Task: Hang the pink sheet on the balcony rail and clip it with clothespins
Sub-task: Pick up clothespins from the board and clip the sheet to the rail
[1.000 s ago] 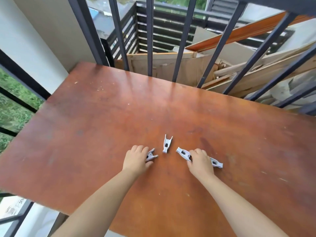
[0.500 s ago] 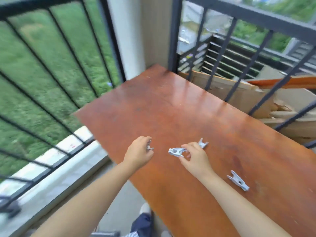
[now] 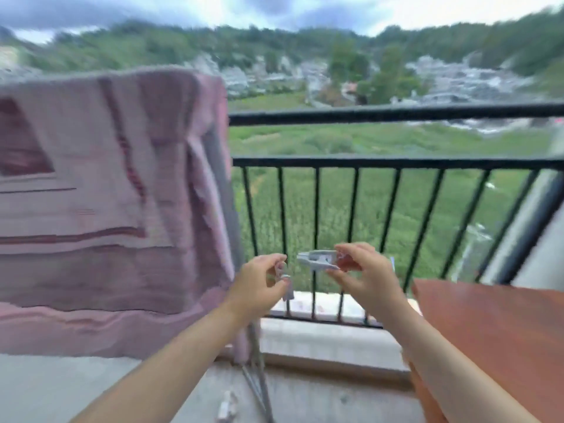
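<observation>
The pink sheet [image 3: 100,190] hangs draped over a rail at the left, filling that side of the view. The black balcony rail [image 3: 396,112] runs bare to its right. My left hand [image 3: 259,283] is shut on a white clothespin [image 3: 285,280] that hangs down from the fingers. My right hand [image 3: 364,271] pinches another white clothespin [image 3: 317,260], which points left toward the sheet's edge. Both hands are held up in front of the railing bars, just right of the sheet. The picture is blurred by motion.
The brown table [image 3: 494,331] stands at the lower right, against the railing. A thin metal leg [image 3: 258,377] slants down below the sheet's right edge. A small pale object [image 3: 225,407] lies on the concrete floor [image 3: 91,389].
My view has swung left and up from the table to the railing and sheet. Both hands lifted off the table, each carrying a clothespin.
</observation>
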Available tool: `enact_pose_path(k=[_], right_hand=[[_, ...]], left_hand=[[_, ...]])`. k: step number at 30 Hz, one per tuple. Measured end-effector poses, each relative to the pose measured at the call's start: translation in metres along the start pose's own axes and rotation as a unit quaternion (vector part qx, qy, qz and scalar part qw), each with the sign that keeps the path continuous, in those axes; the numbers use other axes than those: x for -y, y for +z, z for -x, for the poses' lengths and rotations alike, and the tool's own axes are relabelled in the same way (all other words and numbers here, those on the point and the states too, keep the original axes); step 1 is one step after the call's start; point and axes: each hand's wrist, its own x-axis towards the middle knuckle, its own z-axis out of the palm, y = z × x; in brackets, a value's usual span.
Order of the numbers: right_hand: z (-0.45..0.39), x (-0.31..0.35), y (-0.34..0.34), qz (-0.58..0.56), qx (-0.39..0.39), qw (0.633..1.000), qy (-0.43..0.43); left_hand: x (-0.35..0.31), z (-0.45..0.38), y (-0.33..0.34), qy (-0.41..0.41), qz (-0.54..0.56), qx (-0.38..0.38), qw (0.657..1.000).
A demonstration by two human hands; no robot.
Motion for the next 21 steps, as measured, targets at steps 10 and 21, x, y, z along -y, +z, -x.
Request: enact_pose_path(k=[10,21], right_hand=[[-0.107,0.24,0.104,-0.061,-0.047,0.983,-0.166],[-0.242,0.351,0.103,0.211,0.014,0.948,-0.237]], left_hand=[[0.071,0.012,-0.282,0.067,-0.015,-0.174,0.982],[0.079,-0.087,-0.406,0.168,0.134,-0.209,0.954]])
